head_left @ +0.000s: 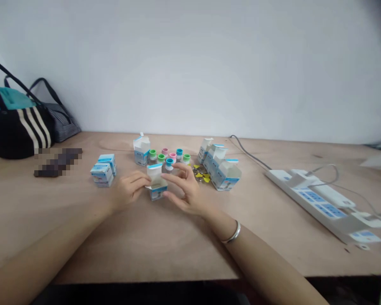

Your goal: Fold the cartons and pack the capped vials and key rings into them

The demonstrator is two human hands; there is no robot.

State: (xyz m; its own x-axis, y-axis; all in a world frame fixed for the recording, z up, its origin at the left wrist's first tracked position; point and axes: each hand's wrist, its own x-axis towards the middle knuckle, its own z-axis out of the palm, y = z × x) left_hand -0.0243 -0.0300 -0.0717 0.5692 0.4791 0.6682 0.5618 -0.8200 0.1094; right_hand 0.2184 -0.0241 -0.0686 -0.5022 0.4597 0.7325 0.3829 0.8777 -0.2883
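Note:
A small white and blue carton [157, 183] stands on the wooden table [165, 241] with its top flap up. My left hand [130, 189] grips its left side with curled fingers. My right hand [186, 189] is at its right side, thumb and fingers pinched around a small bottle with a blue cap [169, 164] held just above the carton's open top. Behind stand several small bottles with green, pink and blue caps [173, 156].
Two closed cartons [103, 170] sit at left, an open one [142, 150] behind, several open ones [220, 167] at right beside yellow bits [203, 176]. White power strips [324, 201] with cables lie at right. Bags [19, 123] stand at far left.

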